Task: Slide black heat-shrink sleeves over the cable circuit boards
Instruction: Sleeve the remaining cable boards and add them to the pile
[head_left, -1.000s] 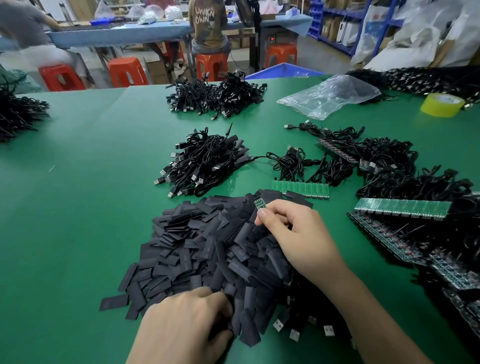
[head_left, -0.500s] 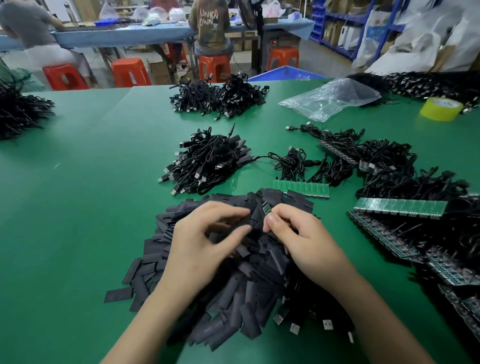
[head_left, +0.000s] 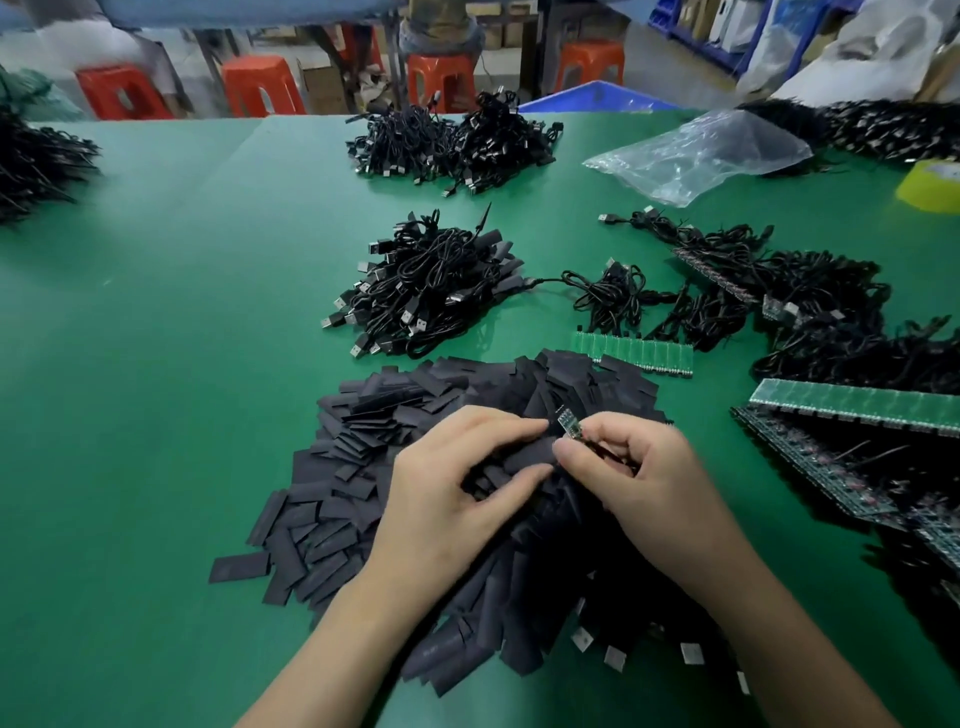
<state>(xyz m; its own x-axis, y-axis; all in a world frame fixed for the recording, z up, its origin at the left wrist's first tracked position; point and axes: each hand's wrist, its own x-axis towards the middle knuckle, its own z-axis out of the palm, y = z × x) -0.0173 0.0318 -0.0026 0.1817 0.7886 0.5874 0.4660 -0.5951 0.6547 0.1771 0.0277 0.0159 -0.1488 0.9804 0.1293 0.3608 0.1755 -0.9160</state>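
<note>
circuit board (head_left: 567, 423): small green one, cable attached, pinched at its near end by right hand (head_left: 639, 483) between thumb and forefinger, other fingers curled under. board tilts up-left, free end exposed, just above the middle of the sleeve pile (head_left: 322, 499)
left hand (head_left: 447, 499) pinches one black heat-shrink sleeve (head_left: 530, 451) between forefinger and thumb, sleeve end just beside the board's free end. cannot tell if they touch or if the board is in the sleeve's mouth
both hands sit over the pile, loose flat black sleeves heaped on the green table (head_left: 156, 364)
plug ends (head_left: 613, 656) of more cables poke out from under the pile's near edge, by the right forearm
beyond the pile: USB cable bundle (head_left: 431, 291), green board strip (head_left: 634, 353) just beside the pile's far right edge
right side: longer board panel (head_left: 857, 405) on tangled cables (head_left: 821, 291)
far edge: second cable bundle (head_left: 452, 140), clear plastic bag (head_left: 696, 150), yellow tape roll (head_left: 932, 184), orange stools (head_left: 262, 85) behind the table
</note>
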